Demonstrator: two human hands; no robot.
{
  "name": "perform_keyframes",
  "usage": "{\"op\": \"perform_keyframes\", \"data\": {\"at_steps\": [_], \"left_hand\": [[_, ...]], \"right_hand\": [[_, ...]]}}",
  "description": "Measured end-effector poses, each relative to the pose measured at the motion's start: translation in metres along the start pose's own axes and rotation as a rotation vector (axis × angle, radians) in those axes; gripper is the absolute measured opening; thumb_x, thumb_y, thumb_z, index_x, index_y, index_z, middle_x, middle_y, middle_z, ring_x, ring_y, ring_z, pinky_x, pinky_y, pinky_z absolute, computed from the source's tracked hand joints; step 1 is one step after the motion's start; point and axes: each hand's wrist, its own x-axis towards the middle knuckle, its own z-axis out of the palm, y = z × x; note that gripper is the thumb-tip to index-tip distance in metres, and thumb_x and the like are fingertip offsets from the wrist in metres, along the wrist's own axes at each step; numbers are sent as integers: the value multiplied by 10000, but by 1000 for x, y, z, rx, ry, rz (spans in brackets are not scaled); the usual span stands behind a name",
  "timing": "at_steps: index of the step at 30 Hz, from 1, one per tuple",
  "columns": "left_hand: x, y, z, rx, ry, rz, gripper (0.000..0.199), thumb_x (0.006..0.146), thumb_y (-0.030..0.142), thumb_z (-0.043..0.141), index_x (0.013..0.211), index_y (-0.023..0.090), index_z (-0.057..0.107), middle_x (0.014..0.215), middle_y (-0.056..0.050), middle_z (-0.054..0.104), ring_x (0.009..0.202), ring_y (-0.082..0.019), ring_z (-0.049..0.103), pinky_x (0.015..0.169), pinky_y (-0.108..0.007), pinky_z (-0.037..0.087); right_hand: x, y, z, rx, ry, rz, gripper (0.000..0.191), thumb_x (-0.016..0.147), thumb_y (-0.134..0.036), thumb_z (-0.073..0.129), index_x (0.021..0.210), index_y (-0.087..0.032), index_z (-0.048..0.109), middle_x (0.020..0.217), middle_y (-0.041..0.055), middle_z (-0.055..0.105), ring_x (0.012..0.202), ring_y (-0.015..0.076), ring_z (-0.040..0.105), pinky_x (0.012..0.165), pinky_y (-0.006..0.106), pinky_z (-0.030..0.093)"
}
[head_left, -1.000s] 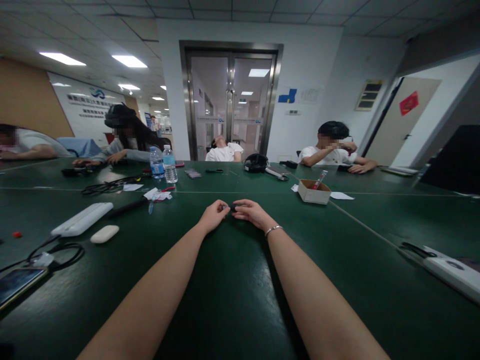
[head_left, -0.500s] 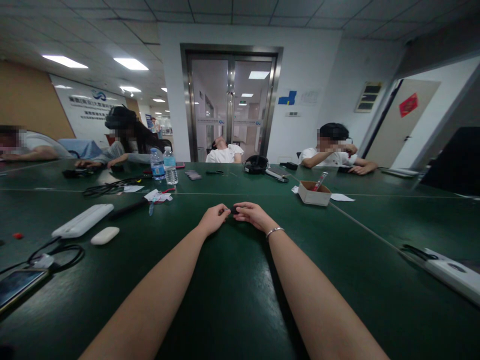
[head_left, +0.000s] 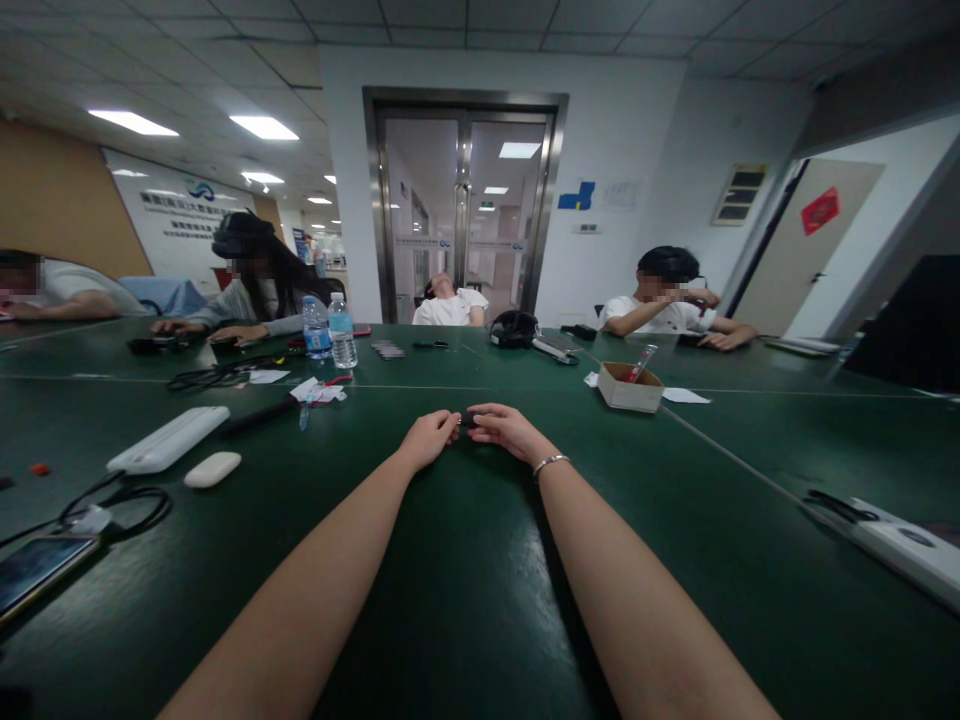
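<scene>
Both hands meet above the green table, in the middle of the head view. My right hand point(head_left: 511, 432), with a silver bracelet at the wrist, grips a small dark object point(head_left: 466, 419) between thumb and fingers. It is too small to name. My left hand point(head_left: 430, 438) is closed in a pinch at the left end of that object. What its fingertips hold there, if anything, is too small to make out.
Left lie a white power bank point(head_left: 171, 440), a white rounded case point(head_left: 213, 470), a phone point(head_left: 41, 572) and cables. Two water bottles point(head_left: 343, 335) stand farther back. A small open box point(head_left: 630, 388) sits right of my hands. Several people sit around the table point(head_left: 465, 600).
My hands stay nearly in place; the left fingers have shifted slightly at the dark object, which shows a little more between the hands. The whole view has moved very slightly.
</scene>
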Motion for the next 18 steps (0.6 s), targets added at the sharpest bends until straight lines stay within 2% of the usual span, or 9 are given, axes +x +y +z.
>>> {"op": "perform_keyframes", "data": {"at_steps": [6,9,11,14,18], "left_hand": [[1,-2,2,-30,53,-8,268,772,412,503,908,187,554,775,-2,588,596,-112,553,584,-234,429],[2,-4,3,-43,68,1,245,738,342,564,927,186,549,788,-1,580,577,-96,533,574,-225,430],[2,-5,3,-70,64,1,254,752,367,547,931,187,549,796,-8,583,586,-100,532,576,-231,434],[3,-4,3,-120,67,14,251,793,390,481,921,185,549,811,-24,591,681,-126,555,624,-246,446],[3,-1,2,-102,130,48,203,756,325,547,895,177,555,887,-41,595,816,-142,553,744,-257,440]], "right_hand": [[2,1,-1,14,31,-8,191,794,-24,598,977,-80,597,792,97,651,616,136,655,581,201,568],[4,3,-2,2,41,-6,184,797,-33,606,976,-75,597,786,99,651,615,137,654,573,202,567],[5,4,-2,-1,45,-5,179,808,-37,595,983,-73,593,779,98,651,610,137,653,569,202,566],[4,4,-2,1,37,-7,175,815,-29,578,984,-74,588,793,100,651,604,133,653,575,201,565],[2,1,0,-5,36,1,191,800,-27,594,985,-75,588,789,94,651,612,129,653,587,198,564]]}}
